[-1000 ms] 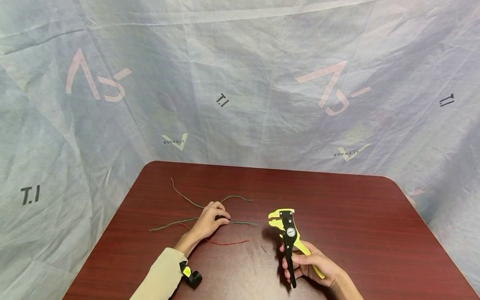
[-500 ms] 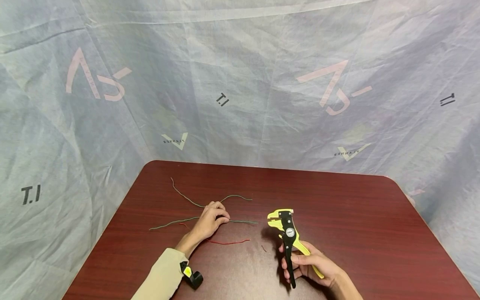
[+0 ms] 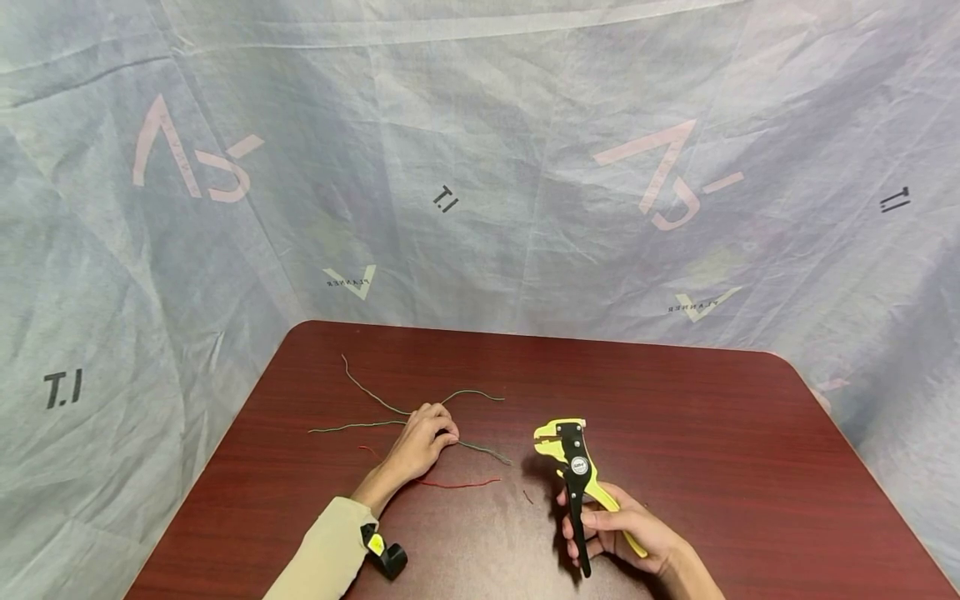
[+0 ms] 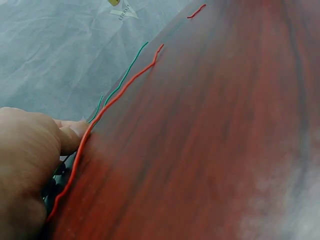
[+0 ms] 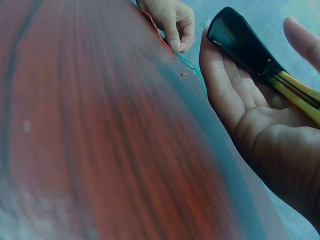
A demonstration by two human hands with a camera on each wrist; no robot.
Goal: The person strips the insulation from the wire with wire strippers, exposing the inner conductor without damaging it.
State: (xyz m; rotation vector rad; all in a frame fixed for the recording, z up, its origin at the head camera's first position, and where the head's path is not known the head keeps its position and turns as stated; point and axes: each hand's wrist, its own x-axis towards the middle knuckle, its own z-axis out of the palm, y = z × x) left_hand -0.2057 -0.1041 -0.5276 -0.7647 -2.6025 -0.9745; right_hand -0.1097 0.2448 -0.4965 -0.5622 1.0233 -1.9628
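My left hand (image 3: 423,437) is low over the table, with thumb and fingertips pinching a green wire (image 3: 483,451) around its middle. The wire's two ends stick out on either side of the hand. A second green wire (image 3: 367,393) lies behind the knuckles, its middle hidden by them. Under my left wrist runs a red wire (image 3: 461,486), which crosses close to the hand in the left wrist view. My right hand (image 3: 626,529) holds a yellow and black wire stripper (image 3: 576,450) by its handles, head upward and jaws apart with nothing between them.
A short red wire scrap (image 3: 528,497) lies between the hands on the dark red wooden table (image 3: 712,433). Grey printed cloth (image 3: 480,125) hangs behind and beside the table. A black wrist device (image 3: 386,560) sits at the left cuff.
The pinched green wire has turned: its left end has swung away toward the back and its right end nearer the front. Both hands and the wire stripper stay nearly in place.
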